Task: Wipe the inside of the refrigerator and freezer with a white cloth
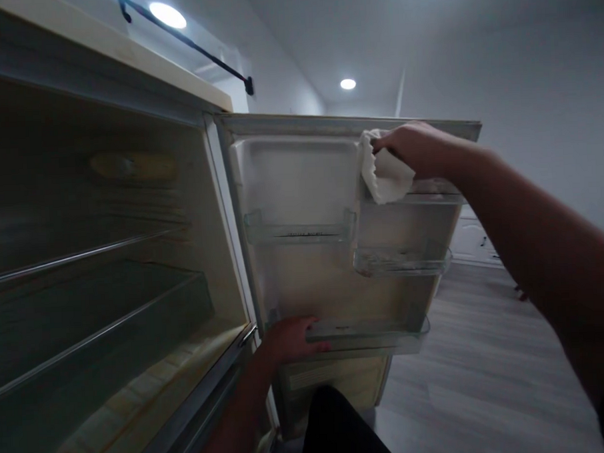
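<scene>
A dark-clad knee [335, 425] stands before the lower part of the fridge door [299, 170]; a bump from it could swing the door, which hangs open. The left hand [289, 339] lies at the long bottom bin [372, 340], toward the door's hinge side, fingers parted; whether they hook the rim or merely rest there, I cannot tell. Leaning weight on that bin could strain or unseat it. Near the door's top free corner, the right hand [413, 148] pinches a bunched white cloth [390, 181], whose loose end drapes down beside the small top bin [441, 199]. That slack could snag on the bin, and a firm push so far from the hinges could turn the door away.

The door's inner face is pale, yellower lower down, with a clear short bin [302, 236] at its hinge side and another clear bin [404, 265] toward its free edge. On the door's hinge side, the dim fridge interior [199, 171] has glass shelves. Beyond the door's free edge, grey wood-look floor [476, 326] runs to white cabinets [469, 238]. Above the door, farther off, are a dark rail [188, 43] and a round ceiling light [348, 84].
</scene>
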### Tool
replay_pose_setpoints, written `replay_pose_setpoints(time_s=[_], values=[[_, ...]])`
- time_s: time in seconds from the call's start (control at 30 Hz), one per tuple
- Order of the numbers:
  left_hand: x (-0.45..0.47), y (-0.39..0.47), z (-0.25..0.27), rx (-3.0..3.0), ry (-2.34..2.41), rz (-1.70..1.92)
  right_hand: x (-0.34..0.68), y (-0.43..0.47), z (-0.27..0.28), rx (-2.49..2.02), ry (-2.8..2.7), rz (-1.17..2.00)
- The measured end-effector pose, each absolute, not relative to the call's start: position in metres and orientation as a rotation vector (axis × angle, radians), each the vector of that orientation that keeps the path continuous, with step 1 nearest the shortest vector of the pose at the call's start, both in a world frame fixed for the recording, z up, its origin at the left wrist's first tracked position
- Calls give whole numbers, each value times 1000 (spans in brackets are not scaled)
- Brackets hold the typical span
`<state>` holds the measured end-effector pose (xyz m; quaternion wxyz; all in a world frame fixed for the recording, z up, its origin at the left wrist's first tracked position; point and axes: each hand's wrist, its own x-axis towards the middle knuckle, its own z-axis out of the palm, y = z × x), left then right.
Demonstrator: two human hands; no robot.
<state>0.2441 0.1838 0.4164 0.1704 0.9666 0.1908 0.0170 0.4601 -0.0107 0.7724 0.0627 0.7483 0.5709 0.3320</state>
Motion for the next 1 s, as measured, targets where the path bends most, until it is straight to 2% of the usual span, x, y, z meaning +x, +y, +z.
replay_pose_setpoints(time_s=[0.23,0.5,0.63,0.83,1.0], values=[[245,182,417,2758,558,58,455,2,768,2215,1710,986],[247,182,416,2789,461,41,488,-57,766,2616,1241,870],[248,182,415,2782,473,52,482,-49,763,2635,1304,807],[247,179,419,2770,492,47,484,-30,764,2689,1608,449],[245,176,421,2764,516,57,506,-36,757,2806,1740,436]])
